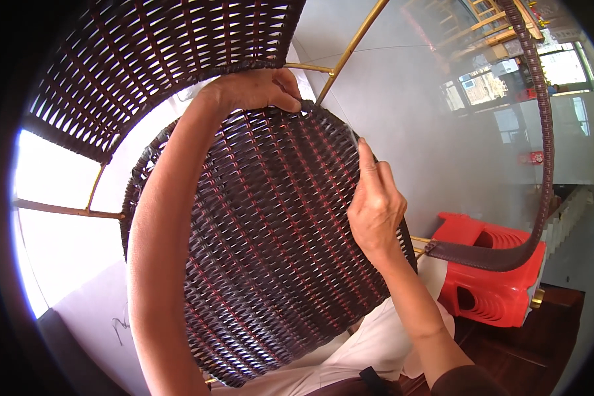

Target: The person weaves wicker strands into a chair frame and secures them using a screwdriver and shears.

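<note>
A dark brown woven panel with reddish strands [277, 218] fills the middle, over my lap. My left hand [264, 89] is bent over its far edge, fingers curled on the rim, my forearm crossing the panel's left side. Near the panel's upper right edge, my right hand [376, 198] is closed, index finger forward, on a thin pale piece [352, 135], too small to identify clearly. Gold metal tubing [346, 46] runs beyond the panel to a second curved woven section [158, 39] at upper left.
A wrapped brown loop [544, 132] curves along the right. Stacked red plastic stools [462, 277] stand at lower right on dark wooden flooring [508, 350]. A glossy pale surface [409, 86] lies beyond, reflecting windows and furniture. Bright white light shows at left.
</note>
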Demonstrator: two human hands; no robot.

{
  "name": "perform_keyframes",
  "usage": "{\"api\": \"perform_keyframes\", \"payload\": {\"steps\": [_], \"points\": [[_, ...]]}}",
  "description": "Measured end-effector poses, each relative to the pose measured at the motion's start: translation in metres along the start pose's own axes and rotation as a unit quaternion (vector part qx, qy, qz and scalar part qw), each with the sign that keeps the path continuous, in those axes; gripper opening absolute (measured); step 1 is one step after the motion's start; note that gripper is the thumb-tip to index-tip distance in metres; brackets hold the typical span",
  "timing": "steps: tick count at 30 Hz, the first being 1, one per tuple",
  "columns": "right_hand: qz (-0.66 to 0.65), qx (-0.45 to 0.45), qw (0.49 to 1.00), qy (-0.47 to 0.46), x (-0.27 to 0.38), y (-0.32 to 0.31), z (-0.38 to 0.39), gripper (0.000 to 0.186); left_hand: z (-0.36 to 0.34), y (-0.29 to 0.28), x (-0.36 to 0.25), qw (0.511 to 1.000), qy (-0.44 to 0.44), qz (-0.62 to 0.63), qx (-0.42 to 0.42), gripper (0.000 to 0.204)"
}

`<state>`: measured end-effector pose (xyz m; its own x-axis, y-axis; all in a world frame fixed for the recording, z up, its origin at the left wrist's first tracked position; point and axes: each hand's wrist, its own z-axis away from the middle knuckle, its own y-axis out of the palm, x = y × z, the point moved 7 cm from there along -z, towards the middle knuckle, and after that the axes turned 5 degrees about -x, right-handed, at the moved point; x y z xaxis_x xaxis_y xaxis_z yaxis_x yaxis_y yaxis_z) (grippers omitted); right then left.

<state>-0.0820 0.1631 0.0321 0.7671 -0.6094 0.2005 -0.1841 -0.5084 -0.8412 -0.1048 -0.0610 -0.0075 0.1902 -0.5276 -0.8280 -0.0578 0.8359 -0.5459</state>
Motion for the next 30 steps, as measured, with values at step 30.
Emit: {"api": "perform_keyframes", "payload": {"steps": [30], "points": [[0.027,-0.041,0.998,-0.043,0.005,0.004,0.005,0.054,0.005,0.007,0.011,0.995,-0.039,0.058,0.065,0.028]]}}
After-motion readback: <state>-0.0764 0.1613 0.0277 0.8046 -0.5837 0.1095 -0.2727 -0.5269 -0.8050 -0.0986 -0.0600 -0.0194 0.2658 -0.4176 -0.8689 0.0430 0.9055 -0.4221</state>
